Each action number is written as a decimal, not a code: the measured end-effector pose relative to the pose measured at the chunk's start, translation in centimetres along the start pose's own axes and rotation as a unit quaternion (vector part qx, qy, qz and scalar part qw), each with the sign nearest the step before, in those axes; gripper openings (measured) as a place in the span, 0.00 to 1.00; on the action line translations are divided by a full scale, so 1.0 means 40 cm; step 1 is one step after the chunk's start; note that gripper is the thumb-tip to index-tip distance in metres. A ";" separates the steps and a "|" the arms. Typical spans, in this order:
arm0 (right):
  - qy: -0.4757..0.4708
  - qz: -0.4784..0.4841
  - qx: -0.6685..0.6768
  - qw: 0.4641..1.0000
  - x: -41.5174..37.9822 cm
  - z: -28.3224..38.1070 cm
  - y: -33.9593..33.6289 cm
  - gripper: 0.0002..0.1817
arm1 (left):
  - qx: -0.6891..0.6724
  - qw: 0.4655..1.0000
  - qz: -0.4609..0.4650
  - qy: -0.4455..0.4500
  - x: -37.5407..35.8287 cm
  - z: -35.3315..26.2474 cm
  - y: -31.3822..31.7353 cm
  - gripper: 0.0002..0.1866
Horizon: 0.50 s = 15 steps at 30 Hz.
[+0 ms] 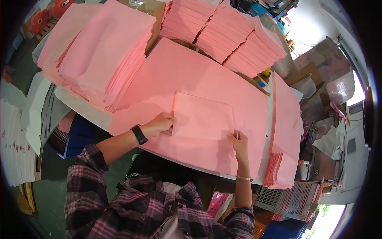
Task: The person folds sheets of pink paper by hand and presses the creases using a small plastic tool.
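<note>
A pink folded sheet [203,115] lies flat on a larger pink sheet [183,75] that covers the table. My left hand [161,124], with a black watch on the wrist, grips the folded sheet's near left corner. My right hand [238,142], with a thin bracelet on the wrist, pinches its near right corner between the fingertips. Both hands hold the same piece along its near edge.
A tall stack of pink sheets [99,55] stands at the far left, fanned piles of pink sheets [223,32] at the back. More pink sheets [284,131] hang over the right edge. White stacks [14,143] stand left; plastic crates [290,195] sit lower right.
</note>
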State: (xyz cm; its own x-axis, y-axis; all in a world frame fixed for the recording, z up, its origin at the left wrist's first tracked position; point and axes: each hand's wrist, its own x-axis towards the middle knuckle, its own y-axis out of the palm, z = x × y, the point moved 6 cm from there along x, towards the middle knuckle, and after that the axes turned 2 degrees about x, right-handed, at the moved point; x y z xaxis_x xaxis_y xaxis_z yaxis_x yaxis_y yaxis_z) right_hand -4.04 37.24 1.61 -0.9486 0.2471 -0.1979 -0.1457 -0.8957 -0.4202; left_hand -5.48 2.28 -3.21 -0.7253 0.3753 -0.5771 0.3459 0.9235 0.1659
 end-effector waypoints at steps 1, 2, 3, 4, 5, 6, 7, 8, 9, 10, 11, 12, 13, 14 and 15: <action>0.001 0.000 0.000 1.000 0.003 -0.003 0.003 0.08 | 0.000 1.000 0.001 0.000 0.001 0.000 0.000 0.15; 0.001 -0.016 0.006 1.000 0.007 -0.005 0.001 0.09 | -0.009 1.000 0.005 -0.002 0.002 0.000 0.001 0.15; 0.000 -0.031 0.012 0.999 0.012 -0.006 0.001 0.10 | -0.018 1.000 0.009 -0.004 0.004 -0.001 0.001 0.15; -0.001 -0.045 0.018 0.999 0.015 -0.007 0.000 0.12 | -0.027 1.000 0.012 -0.005 0.004 -0.001 0.002 0.15; -0.001 -0.044 0.017 0.999 0.021 -0.014 0.002 0.12 | -0.028 1.000 0.012 -0.005 0.005 0.001 0.002 0.15; -0.006 -0.045 -0.002 0.999 0.028 -0.017 0.004 0.13 | -0.024 1.000 0.005 -0.004 0.006 0.001 0.001 0.15; -0.010 -0.046 -0.021 0.999 0.035 -0.021 0.005 0.13 | -0.020 1.000 -0.001 -0.002 0.007 0.000 0.001 0.15; -0.015 -0.047 -0.040 0.998 0.041 -0.025 0.004 0.14 | -0.016 1.000 -0.007 0.000 0.009 0.000 -0.001 0.15; -0.016 -0.047 -0.040 0.998 0.045 -0.031 0.001 0.14 | -0.016 1.000 -0.007 0.000 0.009 0.000 -0.001 0.15; -0.013 -0.045 -0.047 0.998 0.043 -0.024 0.003 0.13 | 0.003 1.000 -0.014 0.006 0.003 -0.008 -0.003 0.15; -0.009 -0.043 -0.054 0.998 0.039 -0.013 0.005 0.13 | 0.022 0.999 -0.019 0.011 -0.003 -0.016 -0.004 0.15; -0.006 -0.042 -0.061 0.997 0.038 -0.007 0.006 0.13 | 0.042 0.999 -0.025 0.017 -0.008 -0.025 -0.005 0.15; -0.006 -0.043 -0.061 0.997 0.040 -0.004 0.006 0.13 | 0.042 0.999 -0.024 0.018 -0.014 -0.032 -0.007 0.15; -0.002 -0.041 -0.064 0.997 0.041 -0.002 0.007 0.13 | 0.070 0.996 -0.034 0.032 -0.021 -0.043 -0.013 0.14; 0.002 -0.040 -0.067 0.997 0.041 -0.003 0.007 0.13 | 0.098 0.993 -0.044 0.046 -0.030 -0.058 -0.019 0.14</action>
State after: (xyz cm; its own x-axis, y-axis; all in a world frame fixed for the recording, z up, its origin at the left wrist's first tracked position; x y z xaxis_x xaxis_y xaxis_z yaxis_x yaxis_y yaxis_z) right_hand -5.62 37.44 1.06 -0.9341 0.3182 -0.1622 -0.1826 -0.8157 -0.5488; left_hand -6.24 1.32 -0.81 -0.8059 0.3071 -0.5061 0.3810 0.9234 -0.0464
